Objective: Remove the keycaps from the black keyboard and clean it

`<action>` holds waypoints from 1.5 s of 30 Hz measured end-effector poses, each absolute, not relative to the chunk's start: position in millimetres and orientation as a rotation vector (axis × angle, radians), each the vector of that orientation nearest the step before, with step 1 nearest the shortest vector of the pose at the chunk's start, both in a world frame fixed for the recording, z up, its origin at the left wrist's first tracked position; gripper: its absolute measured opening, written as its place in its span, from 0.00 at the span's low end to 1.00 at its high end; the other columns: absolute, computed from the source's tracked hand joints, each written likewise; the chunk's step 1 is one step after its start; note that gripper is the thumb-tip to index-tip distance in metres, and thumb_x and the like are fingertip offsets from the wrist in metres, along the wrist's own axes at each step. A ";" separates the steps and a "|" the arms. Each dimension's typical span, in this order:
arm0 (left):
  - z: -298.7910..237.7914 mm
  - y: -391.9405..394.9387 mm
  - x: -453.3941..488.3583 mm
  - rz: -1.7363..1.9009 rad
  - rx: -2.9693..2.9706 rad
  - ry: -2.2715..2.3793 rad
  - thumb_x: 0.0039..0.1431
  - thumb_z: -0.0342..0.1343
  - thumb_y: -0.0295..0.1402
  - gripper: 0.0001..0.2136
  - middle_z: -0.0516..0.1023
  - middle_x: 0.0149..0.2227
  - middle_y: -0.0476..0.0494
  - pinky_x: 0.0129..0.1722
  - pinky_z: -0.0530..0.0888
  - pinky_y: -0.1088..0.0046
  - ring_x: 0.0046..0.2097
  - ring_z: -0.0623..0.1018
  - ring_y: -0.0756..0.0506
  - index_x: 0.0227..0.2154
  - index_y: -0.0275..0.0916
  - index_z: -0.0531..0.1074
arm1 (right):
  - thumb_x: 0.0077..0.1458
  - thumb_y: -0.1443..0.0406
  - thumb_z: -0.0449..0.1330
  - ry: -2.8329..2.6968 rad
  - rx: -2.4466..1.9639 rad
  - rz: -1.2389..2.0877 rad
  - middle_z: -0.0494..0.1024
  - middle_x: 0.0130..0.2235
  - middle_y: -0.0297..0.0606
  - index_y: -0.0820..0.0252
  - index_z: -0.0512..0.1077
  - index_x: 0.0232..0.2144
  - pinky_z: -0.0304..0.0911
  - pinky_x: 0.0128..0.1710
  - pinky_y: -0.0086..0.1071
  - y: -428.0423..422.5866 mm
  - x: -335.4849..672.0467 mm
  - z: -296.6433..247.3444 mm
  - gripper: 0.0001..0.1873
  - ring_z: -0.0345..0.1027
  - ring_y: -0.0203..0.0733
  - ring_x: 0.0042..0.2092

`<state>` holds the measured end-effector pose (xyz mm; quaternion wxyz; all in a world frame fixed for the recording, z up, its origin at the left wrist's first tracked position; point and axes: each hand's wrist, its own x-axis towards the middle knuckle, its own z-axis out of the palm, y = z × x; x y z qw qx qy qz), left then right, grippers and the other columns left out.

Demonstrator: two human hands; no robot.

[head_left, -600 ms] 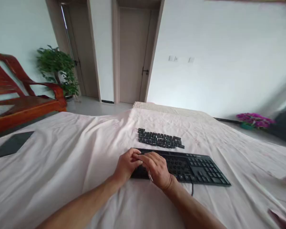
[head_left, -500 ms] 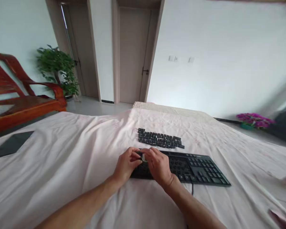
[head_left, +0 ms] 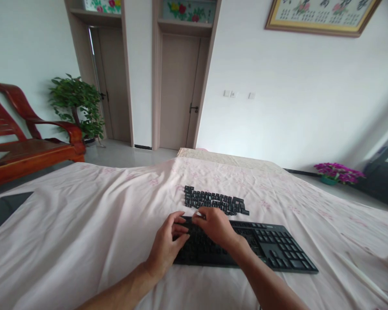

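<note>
A black computer keyboard [head_left: 271, 247] lies on the cloth, with keycaps on its right-hand block and a largely bare letter area. My left hand [head_left: 164, 245] is at its left end, thumb and fingers apart, with nothing visible between them. My right hand [head_left: 216, 226] is above the keyboard's upper left part, fingers closed on a small pale metallic piece [head_left: 198, 214]. Most of that piece is hidden by the fingers, so its kind is unclear. Just beyond the keyboard, loose black keycaps [head_left: 213, 199] are laid out in rows.
A pale, wrinkled floral cloth [head_left: 123, 224] covers the surface. At the left edge lies a flat dark panel [head_left: 6, 209]. Farther off are a red wooden chair [head_left: 35, 142], a green potted plant [head_left: 76, 103] and a pot of purple flowers [head_left: 338, 172].
The camera has tilted up, so the scene sits lower. My left fingers have spread and drawn away from my right hand, which has moved toward the keyboard's far edge with the metallic piece.
</note>
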<state>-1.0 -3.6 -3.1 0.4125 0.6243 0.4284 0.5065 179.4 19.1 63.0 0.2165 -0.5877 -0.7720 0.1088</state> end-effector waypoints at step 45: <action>-0.6 5.2 -5.6 1.261 2.009 1.352 0.53 0.50 0.24 0.17 0.73 0.46 0.44 0.53 0.67 0.60 0.50 0.71 0.43 0.47 0.41 0.67 | 0.63 0.52 0.42 -1.934 -1.907 0.270 0.79 0.40 0.42 0.59 0.78 0.37 0.58 0.40 0.28 150.4 198.6 76.9 0.27 0.71 0.41 0.41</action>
